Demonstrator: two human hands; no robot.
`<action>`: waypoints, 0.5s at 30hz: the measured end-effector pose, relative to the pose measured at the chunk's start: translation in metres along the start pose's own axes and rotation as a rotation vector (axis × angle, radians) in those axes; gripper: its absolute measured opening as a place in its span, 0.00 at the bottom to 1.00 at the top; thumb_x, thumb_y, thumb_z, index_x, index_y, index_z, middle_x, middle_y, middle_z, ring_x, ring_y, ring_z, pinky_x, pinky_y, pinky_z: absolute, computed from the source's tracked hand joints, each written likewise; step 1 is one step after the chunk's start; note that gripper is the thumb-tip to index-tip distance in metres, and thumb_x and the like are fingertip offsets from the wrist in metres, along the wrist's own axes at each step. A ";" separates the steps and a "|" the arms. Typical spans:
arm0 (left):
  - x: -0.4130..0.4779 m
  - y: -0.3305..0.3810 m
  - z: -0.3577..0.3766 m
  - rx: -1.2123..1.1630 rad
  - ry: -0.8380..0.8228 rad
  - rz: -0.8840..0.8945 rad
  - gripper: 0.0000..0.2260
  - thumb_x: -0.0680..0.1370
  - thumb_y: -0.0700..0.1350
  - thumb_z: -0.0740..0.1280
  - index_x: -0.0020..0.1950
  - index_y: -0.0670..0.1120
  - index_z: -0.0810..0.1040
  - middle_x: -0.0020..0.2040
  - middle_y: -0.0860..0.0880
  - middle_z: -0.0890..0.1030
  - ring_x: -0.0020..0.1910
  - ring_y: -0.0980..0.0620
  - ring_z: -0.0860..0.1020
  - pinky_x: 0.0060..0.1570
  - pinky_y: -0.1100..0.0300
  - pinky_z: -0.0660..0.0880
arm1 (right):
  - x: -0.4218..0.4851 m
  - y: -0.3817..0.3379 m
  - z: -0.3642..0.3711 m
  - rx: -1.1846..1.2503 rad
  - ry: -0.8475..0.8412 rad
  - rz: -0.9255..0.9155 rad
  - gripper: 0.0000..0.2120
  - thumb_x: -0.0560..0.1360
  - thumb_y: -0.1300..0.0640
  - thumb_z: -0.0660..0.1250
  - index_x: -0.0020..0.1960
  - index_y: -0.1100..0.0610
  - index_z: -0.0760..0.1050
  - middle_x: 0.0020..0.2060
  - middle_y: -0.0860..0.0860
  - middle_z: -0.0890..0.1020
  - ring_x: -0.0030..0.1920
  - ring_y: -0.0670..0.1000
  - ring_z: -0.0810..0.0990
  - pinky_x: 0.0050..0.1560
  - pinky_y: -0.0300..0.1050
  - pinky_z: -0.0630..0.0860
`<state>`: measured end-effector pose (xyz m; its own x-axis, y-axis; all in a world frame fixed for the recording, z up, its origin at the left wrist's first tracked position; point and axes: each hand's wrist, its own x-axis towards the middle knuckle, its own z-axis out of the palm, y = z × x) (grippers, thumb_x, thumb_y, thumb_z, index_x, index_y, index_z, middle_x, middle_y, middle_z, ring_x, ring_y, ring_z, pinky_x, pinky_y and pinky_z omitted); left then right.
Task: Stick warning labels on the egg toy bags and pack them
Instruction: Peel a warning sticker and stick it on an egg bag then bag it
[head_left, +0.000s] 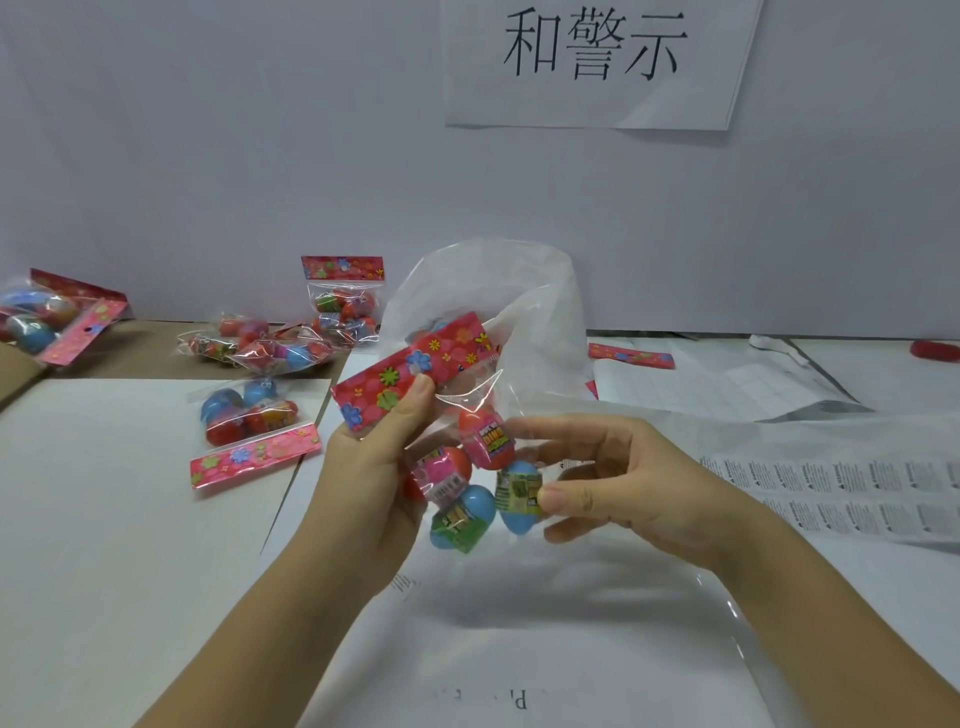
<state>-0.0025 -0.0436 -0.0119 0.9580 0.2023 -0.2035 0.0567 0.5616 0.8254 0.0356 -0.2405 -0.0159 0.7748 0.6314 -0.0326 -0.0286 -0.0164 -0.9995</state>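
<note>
One egg toy bag (467, 467) is held up over the middle of the table, gripped at both ends. Its red flowered header card (415, 364) is pinched by the left hand (363, 467), with the thumb laid across the card's front and the other fingers curled behind it. Lower down, a blue egg (519, 499) inside the film is pinched by the right hand (623, 478): the thumb is pressed on the egg's label and the fingers are stretched out behind the bag. Two red eggs and another blue one are seen bunched in the same bag between the hands.

Right behind it a large clear bag (493, 291) is propped up with its mouth open, and its film is spread over the table under both wrists. Whether the header card is already inside that mouth cannot be told.

To the right, warning label sheets (857, 488) are laid flat, near the right hand but not touched. Beyond them lie a peeled backing sheet (727, 379), a loose header strip (631, 357) and something red at the edge (935, 351).

On the left, one filled bag (249, 415) is laid flat on the white surface, a small heap (270, 348) is piled behind it, one bag (343, 301) is stood against the wall, and more (47, 317) are seen at the far left. A printed paper sign (597, 62) is fixed to the wall above.
</note>
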 end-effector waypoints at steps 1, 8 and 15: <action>0.000 0.001 0.001 -0.019 0.017 -0.005 0.20 0.68 0.49 0.71 0.58 0.44 0.80 0.46 0.47 0.87 0.43 0.48 0.86 0.32 0.60 0.82 | 0.000 0.001 -0.001 0.008 0.021 -0.007 0.22 0.64 0.58 0.76 0.55 0.41 0.82 0.51 0.47 0.84 0.48 0.54 0.85 0.40 0.43 0.81; 0.000 0.003 0.001 -0.076 0.010 0.001 0.23 0.66 0.52 0.71 0.59 0.46 0.79 0.47 0.47 0.87 0.43 0.48 0.86 0.31 0.60 0.80 | 0.002 0.004 0.001 0.058 0.090 -0.063 0.18 0.63 0.55 0.77 0.52 0.45 0.84 0.50 0.49 0.85 0.48 0.54 0.85 0.40 0.41 0.81; 0.009 0.001 -0.008 0.138 -0.064 -0.019 0.24 0.66 0.47 0.72 0.60 0.42 0.77 0.49 0.43 0.86 0.47 0.48 0.84 0.38 0.58 0.80 | -0.001 -0.003 -0.004 -0.159 0.347 -0.125 0.14 0.66 0.54 0.75 0.52 0.46 0.82 0.47 0.45 0.84 0.37 0.48 0.83 0.36 0.41 0.80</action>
<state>0.0037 -0.0350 -0.0164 0.9720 0.1384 -0.1898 0.1093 0.4486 0.8870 0.0379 -0.2440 -0.0134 0.9341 0.3374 0.1166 0.1563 -0.0931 -0.9833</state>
